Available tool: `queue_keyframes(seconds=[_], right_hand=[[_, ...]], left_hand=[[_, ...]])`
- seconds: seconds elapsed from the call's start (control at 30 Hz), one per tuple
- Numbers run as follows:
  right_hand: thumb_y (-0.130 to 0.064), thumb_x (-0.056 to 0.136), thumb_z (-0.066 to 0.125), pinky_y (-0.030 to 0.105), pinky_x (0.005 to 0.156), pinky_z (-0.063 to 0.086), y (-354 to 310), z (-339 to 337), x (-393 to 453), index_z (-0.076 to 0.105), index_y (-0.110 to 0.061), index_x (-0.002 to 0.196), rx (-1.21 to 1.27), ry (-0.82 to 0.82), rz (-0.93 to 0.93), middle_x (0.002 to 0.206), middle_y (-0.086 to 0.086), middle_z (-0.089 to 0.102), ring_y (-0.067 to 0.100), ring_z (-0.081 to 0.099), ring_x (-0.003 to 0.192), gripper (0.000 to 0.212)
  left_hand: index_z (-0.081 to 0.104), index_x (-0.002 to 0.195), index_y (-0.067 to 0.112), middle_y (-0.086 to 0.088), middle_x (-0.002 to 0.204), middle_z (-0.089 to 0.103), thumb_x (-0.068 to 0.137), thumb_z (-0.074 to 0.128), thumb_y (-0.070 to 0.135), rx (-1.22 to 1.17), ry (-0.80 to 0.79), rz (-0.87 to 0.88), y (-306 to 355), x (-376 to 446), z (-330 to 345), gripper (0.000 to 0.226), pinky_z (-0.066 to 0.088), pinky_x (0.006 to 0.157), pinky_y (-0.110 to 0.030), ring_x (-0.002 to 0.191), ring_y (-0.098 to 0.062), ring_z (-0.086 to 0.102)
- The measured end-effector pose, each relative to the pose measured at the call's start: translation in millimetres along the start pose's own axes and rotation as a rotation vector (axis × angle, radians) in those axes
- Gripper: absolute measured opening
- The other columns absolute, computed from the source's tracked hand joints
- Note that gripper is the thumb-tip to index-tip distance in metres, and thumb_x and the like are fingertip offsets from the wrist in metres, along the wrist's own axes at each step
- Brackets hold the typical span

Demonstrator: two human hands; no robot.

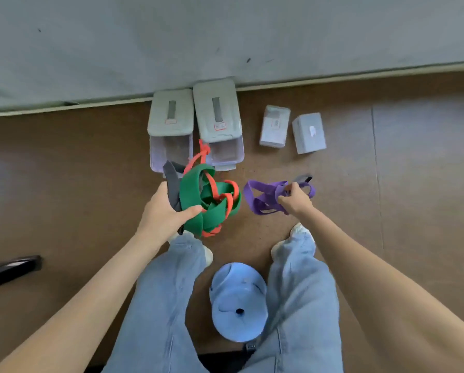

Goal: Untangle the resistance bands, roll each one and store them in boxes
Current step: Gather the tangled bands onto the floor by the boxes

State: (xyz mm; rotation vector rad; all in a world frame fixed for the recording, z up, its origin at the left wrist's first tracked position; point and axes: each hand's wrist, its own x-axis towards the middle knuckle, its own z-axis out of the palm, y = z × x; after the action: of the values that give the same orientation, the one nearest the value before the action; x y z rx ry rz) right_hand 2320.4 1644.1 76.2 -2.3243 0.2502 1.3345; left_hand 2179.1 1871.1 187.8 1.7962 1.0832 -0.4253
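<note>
Both arms bare, reaching forward and down from the lower corners, elbows out of view; left hand (169,208) palm turned inward, thumb on the near side, fingers curled round a tangle of bands (209,200), gripping it from the left; right hand (292,200) back facing up, knuckles bent, fingertips pinching a purple band (263,197); the hands level with each other and apart; legs in jeans below, feet spread.

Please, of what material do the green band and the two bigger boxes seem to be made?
Green band: likely matte rubber or latex; it folds in flat, soft loops without shine. Bigger boxes: seemingly clear plastic, since the floor shows through their walls; their lids look opaque and pale.
</note>
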Motion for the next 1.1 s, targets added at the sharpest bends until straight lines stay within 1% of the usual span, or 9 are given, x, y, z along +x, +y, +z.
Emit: queue_keyframes(seconds=[0.33, 0.43, 0.53, 0.6, 0.67, 0.73, 0.83, 0.93, 1.1], right_hand=[[-0.013, 0.087, 0.059, 0.032, 0.103, 0.026, 80, 56, 131, 0.042, -0.004, 0.133, -0.029, 0.158, -0.131, 0.137, 0.018, 0.045, 0.032, 0.037, 0.129, 0.05], [-0.038, 0.083, 0.066, 0.024, 0.106, 0.03, 72, 95, 143, 0.049, -0.027, 0.126, 0.3, -0.27, -0.337, 0.139, -0.002, 0.044, 0.011, 0.036, 0.132, 0.048], [-0.042, 0.078, 0.07, 0.014, 0.083, 0.042, 71, 132, 180, 0.061, -0.031, 0.101, 0.2, -0.507, -0.396, 0.108, -0.007, 0.062, 0.003, 0.056, 0.096, 0.027], [-0.029, 0.081, 0.071, 0.021, 0.07, 0.042, 75, 138, 227, 0.065, -0.017, 0.084, -0.139, -0.331, -0.42, 0.085, 0.001, 0.065, 0.014, 0.059, 0.079, 0.014], [-0.019, 0.086, 0.061, 0.034, 0.075, 0.044, 77, 137, 273, 0.065, -0.001, 0.092, -0.51, -0.044, -0.386, 0.096, 0.016, 0.067, 0.032, 0.062, 0.092, 0.019], [-0.012, 0.086, 0.055, 0.036, 0.076, 0.046, 70, 137, 305, 0.062, 0.004, 0.105, -0.432, 0.048, -0.331, 0.105, 0.023, 0.064, 0.036, 0.061, 0.096, 0.026], [-0.004, 0.089, 0.051, 0.027, 0.063, 0.05, 40, 148, 326, 0.057, -0.001, 0.116, -0.14, -0.234, -0.408, 0.101, 0.018, 0.063, 0.023, 0.06, 0.079, 0.028], [0.003, 0.09, 0.046, 0.03, 0.089, 0.05, 18, 159, 320, 0.051, -0.019, 0.124, -0.132, -0.549, -0.44, 0.122, 0.004, 0.056, 0.017, 0.056, 0.103, 0.041], [0.007, 0.088, 0.052, 0.023, 0.078, 0.05, 2, 153, 293, 0.03, -0.034, 0.134, -0.194, -0.838, -0.501, 0.129, -0.001, 0.054, 0.017, 0.059, 0.109, 0.066]], left_hand=[[0.05, 0.089, 0.026, 0.009, 0.091, 0.06, 0.07, 0.08, 0.024, 0.051, -0.172, -0.042, -81, 111, 115, 0.036, 0.045, 0.064, -0.024, 0.084, -0.009, 0.057], [0.057, 0.098, 0.024, 0.0, 0.104, 0.067, 0.076, 0.076, 0.024, -0.167, -0.224, -0.151, -104, 152, 149, 0.029, 0.052, 0.073, -0.029, 0.092, -0.013, 0.063], [0.05, 0.123, 0.02, -0.003, 0.12, 0.062, 0.091, 0.059, 0.026, -0.153, -0.431, -0.239, -120, 200, 181, 0.033, 0.049, 0.067, -0.027, 0.102, -0.017, 0.062], [0.045, 0.125, 0.012, -0.01, 0.12, 0.061, 0.094, 0.053, 0.017, 0.094, -0.52, -0.189, -130, 231, 191, 0.033, 0.051, 0.074, -0.036, 0.105, -0.026, 0.06], [0.045, 0.113, 0.001, -0.022, 0.112, 0.062, 0.093, 0.051, 0.008, 0.307, -0.578, -0.132, -140, 260, 193, 0.022, 0.05, 0.088, -0.05, 0.102, -0.037, 0.062], [0.045, 0.105, 0.004, -0.023, 0.104, 0.065, 0.093, 0.051, 0.005, 0.383, -0.711, -0.119, -144, 285, 190, 0.013, 0.053, 0.087, -0.05, 0.095, -0.039, 0.065], [0.05, 0.108, 0.013, -0.009, 0.098, 0.071, 0.094, 0.052, 0.014, 0.531, -0.869, -0.068, -134, 306, 189, 0.015, 0.056, 0.072, -0.03, 0.091, -0.024, 0.07], [0.052, 0.114, 0.018, -0.004, 0.104, 0.07, 0.092, 0.057, 0.019, 0.665, -0.905, -0.018, -122, 315, 195, 0.023, 0.055, 0.07, -0.024, 0.091, -0.017, 0.069], [0.055, 0.094, 0.02, -0.003, 0.1, 0.066, 0.074, 0.076, 0.03, 0.844, -0.661, 0.231, -107, 299, 186, 0.031, 0.052, 0.08, -0.029, 0.095, -0.019, 0.065]])
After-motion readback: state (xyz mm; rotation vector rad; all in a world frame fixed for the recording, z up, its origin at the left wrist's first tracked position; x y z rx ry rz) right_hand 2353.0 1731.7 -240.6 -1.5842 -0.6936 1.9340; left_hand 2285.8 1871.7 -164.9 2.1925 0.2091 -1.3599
